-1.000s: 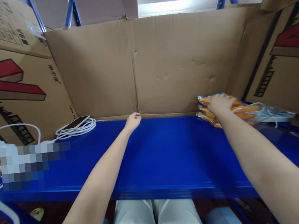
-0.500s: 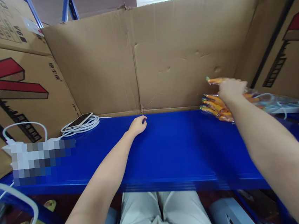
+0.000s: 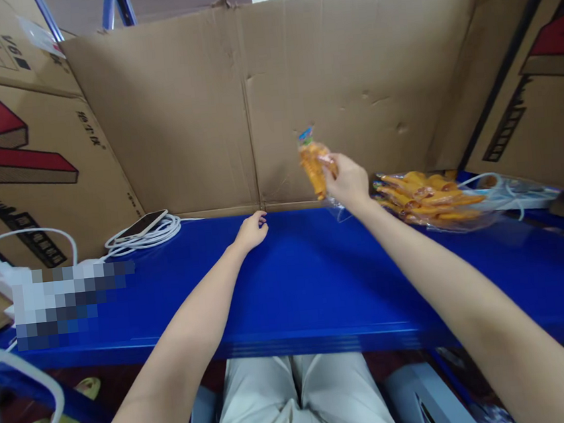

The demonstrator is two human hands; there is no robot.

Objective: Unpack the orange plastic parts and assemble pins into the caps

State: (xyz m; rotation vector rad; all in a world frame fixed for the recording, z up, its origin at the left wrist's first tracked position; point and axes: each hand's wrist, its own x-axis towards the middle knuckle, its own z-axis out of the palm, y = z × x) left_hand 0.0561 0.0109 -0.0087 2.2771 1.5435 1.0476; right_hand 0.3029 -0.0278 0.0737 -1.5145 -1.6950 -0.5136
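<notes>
My right hand (image 3: 349,180) is raised above the shelf, its fingers closed on an orange packet (image 3: 314,168). This packet is a long, ridged orange item in clear plastic with a blue-green end at the top; it looks slightly blurred. To the right of that hand lies a pile of similar orange packets (image 3: 425,201) in clear wrapping. My left hand (image 3: 253,232) rests on the blue shelf (image 3: 299,283) near its back edge. Its fingers are loosely bent with a gap to the thumb, and nothing is in them.
A cardboard panel (image 3: 193,113) stands along the back, with printed cardboard at both sides. At left, a phone (image 3: 142,225) lies on a coiled white cable (image 3: 164,233), beside white plugs partly pixelated. A pale blue-white object (image 3: 524,196) with a cable lies at right.
My right hand has moved left from over the pile, carrying one orange packet, which is now upright. My left hand stays in place on the shelf. The view has shifted slightly.
</notes>
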